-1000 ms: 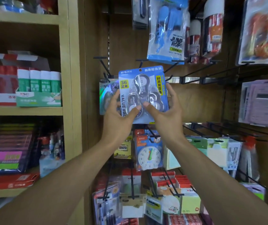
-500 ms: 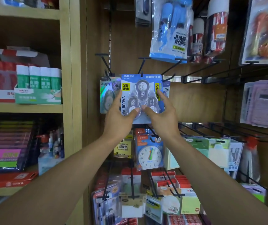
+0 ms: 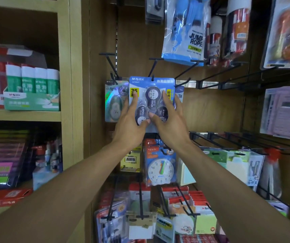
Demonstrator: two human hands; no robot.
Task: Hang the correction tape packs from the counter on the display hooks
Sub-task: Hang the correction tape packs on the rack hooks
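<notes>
A blue correction tape pack (image 3: 151, 85) with three grey dispensers hangs on a black display hook (image 3: 152, 71), which passes through its top hole. My left hand (image 3: 131, 121) lies flat against the pack's lower left, fingers straight. My right hand (image 3: 169, 122) presses the lower right the same way, and the two thumbs nearly meet at the middle. A smaller silvery correction tape pack (image 3: 115, 102) hangs on the neighbouring hook to the left. The counter is out of sight.
Empty black hooks (image 3: 216, 77) jut out to the right at the same height. A jump rope bag (image 3: 184, 30) hangs above, a clock pack (image 3: 161, 166) and sticky notes below. Wooden shelves with glue sticks (image 3: 32, 79) stand to the left.
The pack moved back along the hook toward the panel. My fingers went from gripping its sides to lying straight on its front.
</notes>
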